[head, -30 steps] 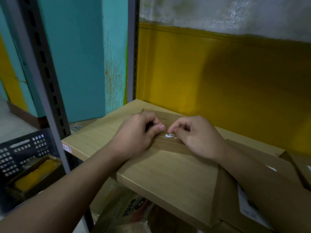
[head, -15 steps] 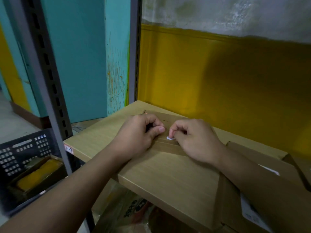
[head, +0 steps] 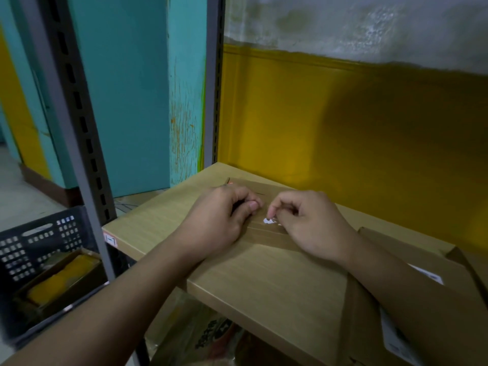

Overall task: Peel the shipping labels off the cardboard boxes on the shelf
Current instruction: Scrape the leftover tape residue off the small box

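A flattened cardboard box (head: pixel 266 237) lies on the wooden shelf board (head: pixel 264 286). A small white scrap of shipping label (head: pixel 269 221) is stuck on its top. My right hand (head: pixel 311 225) pinches at that scrap with curled fingertips. My left hand (head: pixel 214 223) rests on the cardboard just left of it, fingers curled and the thumb tip pointing at the scrap. A second cardboard box (head: pixel 390 247) lies at the right under my right forearm, with a white label (head: pixel 429 276) on top and another label (head: pixel 396 339) on its front side.
A grey slotted shelf upright (head: pixel 76 154) stands at the left, another upright (head: pixel 215 101) at the back corner. A black plastic crate (head: pixel 39 241) on the floor holds a box with yellow contents (head: pixel 60 278). A printed bag (head: pixel 208 336) lies under the shelf. A yellow wall closes the back.
My right fingertips have worked at the white scrap, which shows a little more. My left hand has stayed in place. The view has shifted slightly.
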Available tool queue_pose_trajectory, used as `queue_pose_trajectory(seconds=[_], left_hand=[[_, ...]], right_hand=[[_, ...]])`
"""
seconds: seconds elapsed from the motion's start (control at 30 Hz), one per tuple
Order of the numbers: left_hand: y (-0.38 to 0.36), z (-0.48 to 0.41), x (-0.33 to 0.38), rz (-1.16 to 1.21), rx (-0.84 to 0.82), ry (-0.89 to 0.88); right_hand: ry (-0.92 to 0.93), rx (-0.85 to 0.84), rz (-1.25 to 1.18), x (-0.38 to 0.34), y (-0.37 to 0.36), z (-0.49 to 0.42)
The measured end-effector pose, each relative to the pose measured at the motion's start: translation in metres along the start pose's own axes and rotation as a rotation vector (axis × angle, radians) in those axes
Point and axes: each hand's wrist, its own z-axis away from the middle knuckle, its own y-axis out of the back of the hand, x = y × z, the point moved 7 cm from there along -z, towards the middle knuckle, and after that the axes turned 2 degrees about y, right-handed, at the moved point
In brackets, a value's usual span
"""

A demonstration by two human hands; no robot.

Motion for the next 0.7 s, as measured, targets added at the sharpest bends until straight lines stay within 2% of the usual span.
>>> queue_pose_trajectory(seconds=[0.27, 0.43, 0.6, 0.7], left_hand=[[0.0, 0.001, 0.008, -0.061, 0.012, -0.064], [-0.003, 0.001, 0.01, -0.081, 0.016, -0.086], [0.0, 0.002, 0.005, -0.077, 0.047, -0.064], [0.003, 0.003, 0.003, 0.004, 0.059, -0.014]], right_hand=[[-0.012, 0.021, 0.073, -0.005, 0.003, 0.0], [0.048, 0.005, 0.253, -0.007, 0.002, 0.004], [-0.066, 0.161, -0.15, 0.014, 0.012, -0.001], [-0.071, 0.278, -0.26, 0.017, 0.02, -0.002]])
